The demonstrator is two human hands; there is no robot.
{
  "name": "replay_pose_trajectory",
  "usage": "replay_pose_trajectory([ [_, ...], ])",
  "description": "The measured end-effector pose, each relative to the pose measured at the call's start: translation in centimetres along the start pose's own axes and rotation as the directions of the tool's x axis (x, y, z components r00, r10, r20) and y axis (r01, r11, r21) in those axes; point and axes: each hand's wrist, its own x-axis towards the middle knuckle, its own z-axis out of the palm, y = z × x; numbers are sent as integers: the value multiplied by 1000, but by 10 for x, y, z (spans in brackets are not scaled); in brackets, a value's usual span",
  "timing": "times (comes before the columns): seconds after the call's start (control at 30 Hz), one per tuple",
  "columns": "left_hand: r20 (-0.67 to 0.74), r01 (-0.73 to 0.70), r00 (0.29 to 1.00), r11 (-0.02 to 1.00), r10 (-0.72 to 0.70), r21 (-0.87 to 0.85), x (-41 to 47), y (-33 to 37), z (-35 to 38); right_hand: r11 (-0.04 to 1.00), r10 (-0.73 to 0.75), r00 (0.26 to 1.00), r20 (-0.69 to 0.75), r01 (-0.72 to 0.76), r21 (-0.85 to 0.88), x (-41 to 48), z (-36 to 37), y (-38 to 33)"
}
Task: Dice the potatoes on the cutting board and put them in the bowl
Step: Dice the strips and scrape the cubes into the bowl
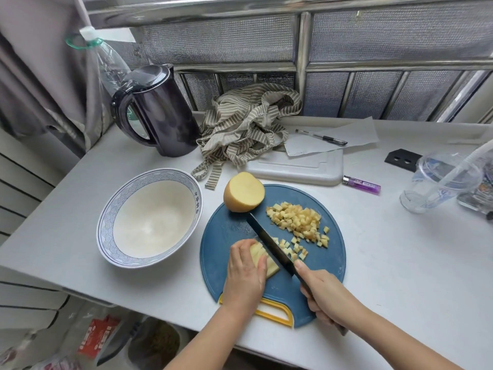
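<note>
A round blue cutting board (234, 231) with a yellow handle lies on the white table. My left hand (244, 271) holds down a bundle of potato strips (262, 256) on it. My right hand (324, 295) grips the handle of a black knife (269, 243), index finger along the spine, blade pressed against the strips' cut end. A pile of potato dice (298, 221) lies on the board's right side. A peeled half potato (244, 192) sits at the board's far edge. An empty white bowl (106, 231) with a blue patterned rim stands left of the board.
Behind the board lie a white cutting board (301, 168), a striped cloth (248, 129), paper with a pen (321, 137) and a purple lighter (362, 185). A dark kettle (157, 110) stands at the back left, a clear plastic cup (437, 182) at the right.
</note>
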Motion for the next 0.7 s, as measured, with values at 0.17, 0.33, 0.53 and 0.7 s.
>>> replay_pose_trajectory([
  [0.17, 27, 30, 999, 999, -29, -30, -1, 3, -4, 999, -16, 1000, 2, 16, 35, -10, -9, 8],
  [0.33, 69, 30, 997, 997, -26, -65, -1, 5, -8, 982, -146, 988, -51, 139, -127, -15, -4, 4],
  [0.53, 102, 63, 993, 994, -55, -85, -1, 6, -11, 965, -191, 980, -49, 179, -192, -22, 3, 0],
  [0.7, 114, 81, 991, 993, -72, -81, -1, 10, -14, 961, -216, 975, -47, 204, -189, -25, 3, 1],
])
